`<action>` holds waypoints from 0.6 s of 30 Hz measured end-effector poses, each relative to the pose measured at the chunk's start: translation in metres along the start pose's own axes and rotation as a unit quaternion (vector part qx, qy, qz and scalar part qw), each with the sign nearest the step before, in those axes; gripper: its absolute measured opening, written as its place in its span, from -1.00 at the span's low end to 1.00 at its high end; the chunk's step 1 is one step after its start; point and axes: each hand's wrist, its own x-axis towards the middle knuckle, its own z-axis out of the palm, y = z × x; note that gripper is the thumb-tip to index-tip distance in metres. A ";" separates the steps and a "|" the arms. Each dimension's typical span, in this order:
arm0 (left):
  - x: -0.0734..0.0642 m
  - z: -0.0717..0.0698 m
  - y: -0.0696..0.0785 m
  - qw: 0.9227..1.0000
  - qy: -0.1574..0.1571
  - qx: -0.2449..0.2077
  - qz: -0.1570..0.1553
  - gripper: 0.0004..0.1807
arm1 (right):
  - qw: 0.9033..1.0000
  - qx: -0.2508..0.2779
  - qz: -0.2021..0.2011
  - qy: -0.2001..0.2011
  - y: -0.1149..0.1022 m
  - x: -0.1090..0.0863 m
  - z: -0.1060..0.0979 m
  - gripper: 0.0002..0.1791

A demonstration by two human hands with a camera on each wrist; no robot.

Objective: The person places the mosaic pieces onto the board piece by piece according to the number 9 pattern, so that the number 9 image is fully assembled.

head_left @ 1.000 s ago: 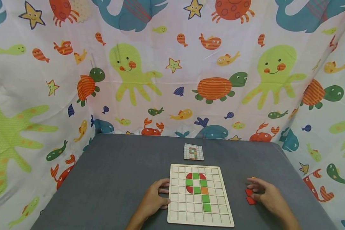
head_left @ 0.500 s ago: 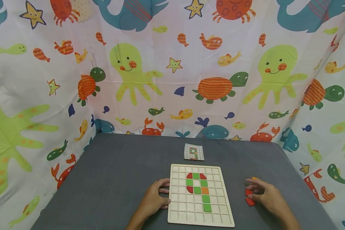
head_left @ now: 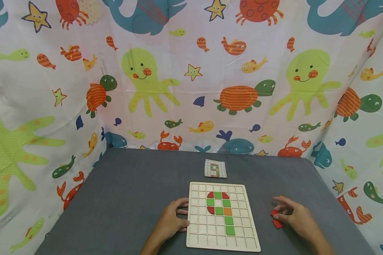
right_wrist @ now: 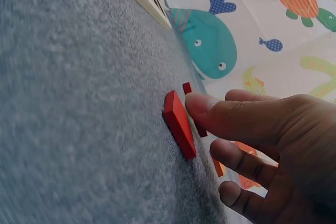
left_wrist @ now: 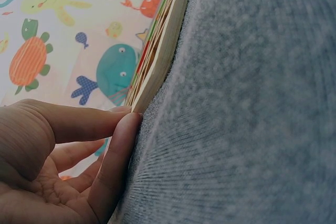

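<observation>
A pale wooden grid board (head_left: 207, 241) lies on the grey table, with green, red and orange tiles in some of its squares. My left hand (head_left: 170, 219) is at the board's left side. In the left wrist view, the thumb and a finger (left_wrist: 126, 135) pinch the board's edge. Over on the right, my right hand (head_left: 298, 217) hovers low by two loose red tiles (head_left: 277, 224). In the right wrist view, one red tile (right_wrist: 179, 124) lies before the thumb, and a second red tile (right_wrist: 187, 87) is partly hidden behind it. The other fingers are loosely bent.
Behind the board lies a small pattern card (head_left: 215, 168) with a coloured grid. An orange piece (right_wrist: 217, 167) shows past the right fingers. A curtain (head_left: 191, 88) printed with sea animals stands round the back and sides of the grey table (head_left: 131, 184).
The upper red tile has shifted slightly left by the right fingers, and the lower one has turned a little. The left hand and board stay put.
</observation>
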 end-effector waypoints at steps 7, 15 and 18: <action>0.000 0.000 0.000 1.000 0.000 0.001 -0.005 -0.17 | 1.000 0.008 -0.012 0.005 -0.006 -0.002 0.003 -0.23; 0.000 0.000 0.001 1.000 0.002 0.001 -0.008 -0.17 | 0.999 0.018 -0.031 0.020 -0.023 -0.006 0.008 -0.25; 0.000 0.000 0.001 1.000 0.003 0.001 -0.007 -0.17 | 0.998 0.016 -0.054 0.024 -0.028 -0.006 0.011 -0.27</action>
